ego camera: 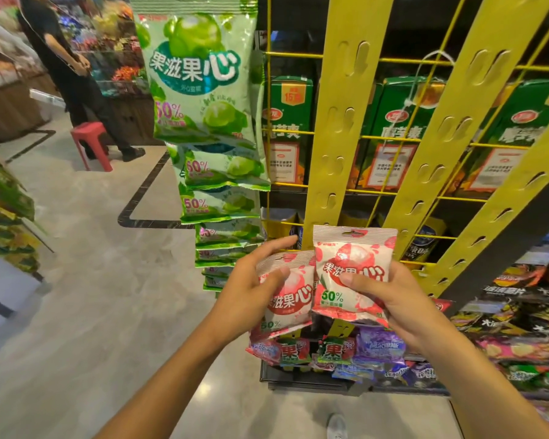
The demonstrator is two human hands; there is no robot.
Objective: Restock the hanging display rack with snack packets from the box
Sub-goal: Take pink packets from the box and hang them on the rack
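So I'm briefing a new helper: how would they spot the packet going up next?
Find the yellow hanging strips on the wire rack. Just below, the right hand holds up a pink-and-white packet, higher than the matching one in the left hand.

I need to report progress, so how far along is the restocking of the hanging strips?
Done: the green packets fill one strip top to bottom. In hand: the left hand and right hand each hold a pink packet. Left: the yellow strips ahead hang bare.

"50%" on pink packet (352, 274) (green too)
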